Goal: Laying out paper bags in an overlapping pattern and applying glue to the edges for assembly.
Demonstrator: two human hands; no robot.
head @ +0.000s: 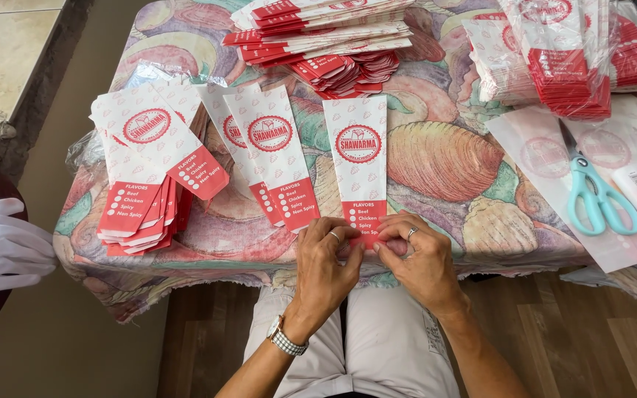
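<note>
Both the left hand (326, 258) and the right hand (418, 258) pinch the red bottom edge of a long white-and-red printed paper sleeve (360, 158), which lies flat near the front edge of the desk (444, 158) (covered in a seashell-patterned cloth); the fingers (348, 247) are closed narrowly on it. Similar sleeves (152, 169) fan out to the left, and teal-handled scissors (595, 195) lie well apart to the right.

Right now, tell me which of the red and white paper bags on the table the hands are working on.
The single bag lying straight, right of the fanned ones. Both the left hand and right hand pinch its red bottom end; the other bags lie untouched.
</note>
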